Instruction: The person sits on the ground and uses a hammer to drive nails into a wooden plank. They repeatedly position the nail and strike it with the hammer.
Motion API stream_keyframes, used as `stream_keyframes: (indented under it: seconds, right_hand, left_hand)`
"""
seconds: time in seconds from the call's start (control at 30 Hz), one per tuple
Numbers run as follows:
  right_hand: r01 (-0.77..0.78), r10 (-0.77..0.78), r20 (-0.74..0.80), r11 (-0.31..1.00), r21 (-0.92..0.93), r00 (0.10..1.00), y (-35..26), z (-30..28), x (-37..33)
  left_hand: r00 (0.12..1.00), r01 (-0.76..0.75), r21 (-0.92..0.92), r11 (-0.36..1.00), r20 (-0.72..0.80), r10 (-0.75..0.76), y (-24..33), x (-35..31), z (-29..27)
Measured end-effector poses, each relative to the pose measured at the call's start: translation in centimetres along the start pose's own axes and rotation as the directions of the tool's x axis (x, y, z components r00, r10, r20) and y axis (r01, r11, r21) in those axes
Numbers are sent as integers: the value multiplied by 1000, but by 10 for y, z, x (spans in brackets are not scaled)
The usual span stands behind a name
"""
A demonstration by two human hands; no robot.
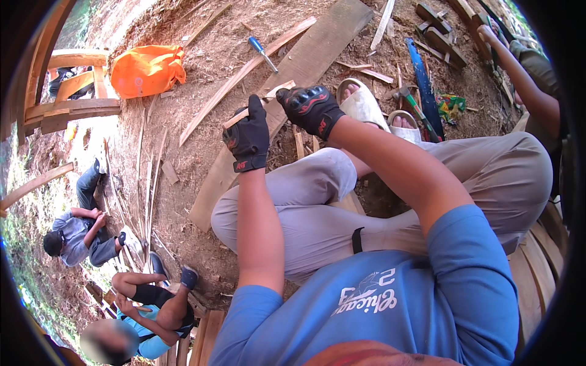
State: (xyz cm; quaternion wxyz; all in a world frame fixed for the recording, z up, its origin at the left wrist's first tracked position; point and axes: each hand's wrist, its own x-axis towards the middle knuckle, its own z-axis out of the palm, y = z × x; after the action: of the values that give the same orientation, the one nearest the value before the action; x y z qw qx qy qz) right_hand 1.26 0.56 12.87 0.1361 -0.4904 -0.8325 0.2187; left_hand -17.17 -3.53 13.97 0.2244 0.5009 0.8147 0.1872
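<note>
Both my hands wear black gloves with red marks and hard knuckle guards. A short, pale wooden stick (235, 118) lies in my left hand (248, 137), with the fingers wrapped round it and the thumb pressed on top. Beyond that thumb, a pale wooden length (281, 89) lines up with it and appears to be the same stick. My right hand (308, 110) is closed in a fist at that far end; whatever sits inside its fingers is hidden. Under and beyond my hands, a wide plank (329, 43) lies on the ground.
A blue-handled screwdriver-like tool (262, 53) lies beside the plank. Right of my sandals (364, 107) are a green-handled hammer (420, 111) and a dark blue strip (425, 85). An orange bag (148, 71) lies far left. Other people sit at left (76, 235), lower left (152, 311) and right (537, 85).
</note>
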Motion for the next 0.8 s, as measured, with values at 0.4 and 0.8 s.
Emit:
stream_keyframes:
  seconds: [0.4, 0.8]
  right_hand:
    - [-177, 173, -160, 984, -10, 972, 40, 6, -4]
    - [-147, 149, 51, 988, -43, 988, 0, 6, -9]
  left_hand:
    - [997, -36, 19, 999, -60, 37, 25, -1, -8]
    - [997, -12, -75, 997, 81, 18, -2, 6, -10]
